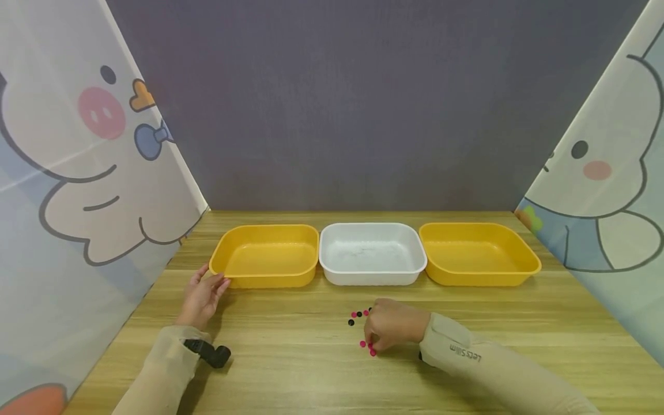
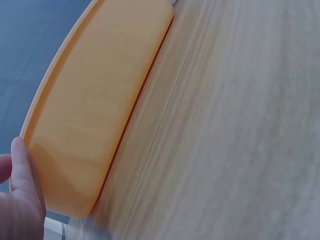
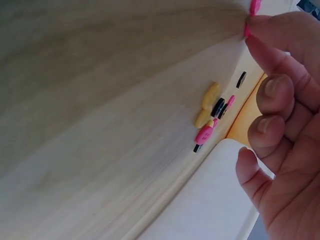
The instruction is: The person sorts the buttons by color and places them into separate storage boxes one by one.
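My left hand grips the near left corner of the left yellow tray; in the left wrist view, one digit lies along the tray's outer wall. Low over the wooden table, my right hand pinches a pink button between thumb and forefinger, its other fingers curled. Two pink buttons lie close to those fingertips, one of them a loose pink button. Farther back is a cluster of pink, black and yellow buttons, including a black button and a yellow button. My right hand hides part of this cluster in the head view.
A white tray stands in the middle of the row, with a right yellow tray beside it. Behind them rises a dark grey panel. Printed cartoon cloths flank the wooden table.
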Tool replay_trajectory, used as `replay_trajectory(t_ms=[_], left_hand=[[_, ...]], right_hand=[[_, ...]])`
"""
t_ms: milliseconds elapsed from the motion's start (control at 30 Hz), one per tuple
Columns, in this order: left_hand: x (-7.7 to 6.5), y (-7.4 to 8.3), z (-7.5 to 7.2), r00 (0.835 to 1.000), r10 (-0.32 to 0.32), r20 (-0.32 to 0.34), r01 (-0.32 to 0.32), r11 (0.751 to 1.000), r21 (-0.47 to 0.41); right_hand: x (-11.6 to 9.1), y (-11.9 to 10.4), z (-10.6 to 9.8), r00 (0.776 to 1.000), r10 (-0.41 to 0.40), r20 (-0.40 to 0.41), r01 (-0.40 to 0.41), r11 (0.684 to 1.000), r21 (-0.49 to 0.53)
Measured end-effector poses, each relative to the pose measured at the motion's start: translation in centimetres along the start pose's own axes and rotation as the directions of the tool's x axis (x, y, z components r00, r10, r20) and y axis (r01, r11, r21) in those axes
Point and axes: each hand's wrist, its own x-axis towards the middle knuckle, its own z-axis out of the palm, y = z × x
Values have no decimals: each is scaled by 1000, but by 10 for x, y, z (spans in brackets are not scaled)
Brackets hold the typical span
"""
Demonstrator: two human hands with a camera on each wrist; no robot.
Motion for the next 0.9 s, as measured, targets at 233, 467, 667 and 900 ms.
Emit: replay_trajectory(t_ms=[233,467,667,900], left_hand=[[0,1,1,1000,24,9,-24,1000,13],[0,0,0,1000,14,-4,-14,1000,28],[1,1,1,1000,16,-4,-16,1000,13],[0,1,3,1000,16,-16,-16,1000,2]], right_hand=[[2,0,-5,997,63,52,-68,991,112],[2,5,-5,993,86,76,-97,982,163],[0,3,-3,994,57,93,-79,965,251],[-1,-2,0,994,51,96,-74,965,250]])
